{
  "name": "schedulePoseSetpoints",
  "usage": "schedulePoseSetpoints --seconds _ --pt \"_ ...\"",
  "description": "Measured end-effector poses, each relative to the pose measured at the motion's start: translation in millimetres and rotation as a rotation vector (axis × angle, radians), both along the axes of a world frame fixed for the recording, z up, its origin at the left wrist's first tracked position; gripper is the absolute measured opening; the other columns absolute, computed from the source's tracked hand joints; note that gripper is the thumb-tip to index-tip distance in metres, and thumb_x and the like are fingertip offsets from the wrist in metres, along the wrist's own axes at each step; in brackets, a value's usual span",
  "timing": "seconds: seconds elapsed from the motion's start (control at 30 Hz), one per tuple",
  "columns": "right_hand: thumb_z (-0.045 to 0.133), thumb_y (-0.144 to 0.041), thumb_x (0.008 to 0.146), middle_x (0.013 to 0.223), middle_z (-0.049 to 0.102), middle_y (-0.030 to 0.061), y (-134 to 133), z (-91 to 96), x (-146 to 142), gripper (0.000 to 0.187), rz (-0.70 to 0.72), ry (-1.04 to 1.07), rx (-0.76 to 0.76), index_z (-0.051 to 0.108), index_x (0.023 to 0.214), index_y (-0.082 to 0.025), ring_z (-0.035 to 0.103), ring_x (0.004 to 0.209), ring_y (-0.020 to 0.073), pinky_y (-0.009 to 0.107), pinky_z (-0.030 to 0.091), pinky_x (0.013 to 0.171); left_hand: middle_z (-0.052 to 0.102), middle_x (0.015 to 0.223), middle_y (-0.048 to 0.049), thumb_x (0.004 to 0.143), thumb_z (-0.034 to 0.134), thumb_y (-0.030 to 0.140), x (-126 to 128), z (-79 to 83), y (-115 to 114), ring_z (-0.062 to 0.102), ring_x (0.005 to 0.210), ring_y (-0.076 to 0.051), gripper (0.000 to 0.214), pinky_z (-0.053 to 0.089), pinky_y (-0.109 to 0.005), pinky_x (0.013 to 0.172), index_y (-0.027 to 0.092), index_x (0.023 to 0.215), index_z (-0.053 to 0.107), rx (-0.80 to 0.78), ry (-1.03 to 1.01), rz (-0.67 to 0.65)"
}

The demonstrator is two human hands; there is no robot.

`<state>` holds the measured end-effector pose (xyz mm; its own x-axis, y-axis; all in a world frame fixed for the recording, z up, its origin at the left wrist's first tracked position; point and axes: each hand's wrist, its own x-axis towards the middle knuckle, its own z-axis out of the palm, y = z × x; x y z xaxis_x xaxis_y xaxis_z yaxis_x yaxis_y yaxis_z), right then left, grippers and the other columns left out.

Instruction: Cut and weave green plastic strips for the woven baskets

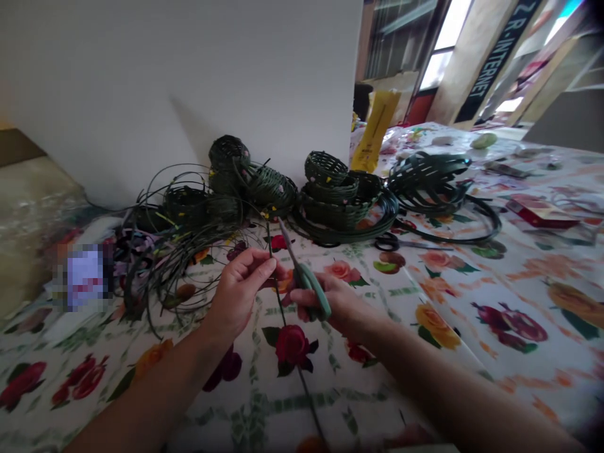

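Between thumb and fingers, my left hand point(243, 289) pinches a thin dark green strip point(306, 389), whose tip rises above the thumb while its long end trails down toward me over the tablecloth. Green-handled scissors point(307, 282) are in my right hand point(333, 302), blades pointing up and away, just right of the strip. Both hands are close together above the table. Beyond them lie small woven green baskets point(268, 187), some with tiny yellow and pink flowers. More baskets point(325, 168) are stacked inside each other to the right.
A tangle of loose dark strips point(184, 277) spreads left of my hands. Coiled strips point(387, 217) and black-handled scissors point(389, 242) lie at the right, with an unfinished basket point(427, 182) behind. A yellow packet point(375, 129) and a red box point(542, 211) sit farther off. A white wall point(189, 75) stands behind.
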<state>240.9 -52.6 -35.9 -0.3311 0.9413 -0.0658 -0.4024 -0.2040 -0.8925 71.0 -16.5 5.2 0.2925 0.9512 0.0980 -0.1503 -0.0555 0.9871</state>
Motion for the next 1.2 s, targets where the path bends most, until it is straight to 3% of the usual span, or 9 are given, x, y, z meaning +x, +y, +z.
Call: schedulePoseSetpoints --seconds 0.17,0.33,0.67,0.9,1.07,1.2 --pt "0.073 -0.024 0.076 0.065 0.061 0.0003 -5.7 -4.2 -8.6 0.013 0.136 -0.068 -0.035 0.067 0.078 -0.013 0.050 0.052 0.0089 0.021 0.034 0.048 0.070 0.075 0.0001 0.079 0.071 0.024 2.6 -5.0 5.7 0.065 0.073 -0.012 0.008 0.053 -0.026 0.071 0.018 0.080 0.066 -0.014 -0.070 0.016" --pt "0.069 -0.022 0.076 0.059 0.059 -0.0018 -6.6 -5.3 -7.2 0.010 0.148 -0.033 -0.050 0.061 0.078 -0.016 0.049 0.049 0.0099 0.022 0.035 0.048 0.070 0.078 0.0007 0.070 0.077 0.019 3.5 -9.8 12.0 0.056 0.062 -0.006 0.009 0.046 -0.017 0.061 0.018 0.077 0.071 -0.040 -0.099 0.066" --pt "0.070 -0.021 0.075 0.056 0.057 -0.0039 -7.4 -5.6 -6.0 0.012 0.179 -0.007 -0.091 0.058 0.076 -0.017 0.048 0.046 0.0089 0.020 0.035 0.045 0.059 0.061 0.0015 0.080 0.070 0.026 -8.1 -7.1 18.7 0.052 0.052 -0.005 0.011 0.040 -0.015 0.050 0.018 0.073 0.072 -0.155 -0.122 -0.107" --pt "0.072 -0.020 0.072 0.059 0.055 -0.0046 -5.5 -5.9 -5.3 0.016 0.148 -0.011 -0.106 0.056 0.075 -0.017 0.048 0.049 0.0085 0.020 0.036 0.048 0.066 0.079 -0.0014 0.079 0.072 0.027 -10.9 -9.4 21.1 0.054 0.058 -0.007 0.009 0.042 -0.018 0.053 0.018 0.079 0.072 -0.009 -0.019 -0.082" --pt "0.074 -0.022 0.072 0.063 0.055 -0.0038 -4.7 -5.8 -5.8 0.017 0.153 -0.044 -0.123 0.060 0.079 -0.016 0.047 0.052 0.0084 0.020 0.035 0.049 0.059 0.063 0.0011 0.079 0.071 0.030 -15.2 6.3 28.5 0.048 0.053 -0.008 0.013 0.038 -0.020 0.050 0.018 0.075 0.068 0.117 0.057 -0.032" --pt "0.075 -0.024 0.070 0.064 0.054 -0.0041 -4.1 -5.2 -6.6 0.020 0.127 -0.067 -0.127 0.062 0.083 -0.017 0.045 0.051 0.0084 0.021 0.034 0.048 0.060 0.064 0.0004 0.078 0.072 0.030 -18.6 20.7 34.2 0.048 0.052 -0.008 0.013 0.037 -0.022 0.048 0.019 0.072 0.067 0.223 0.077 0.045"
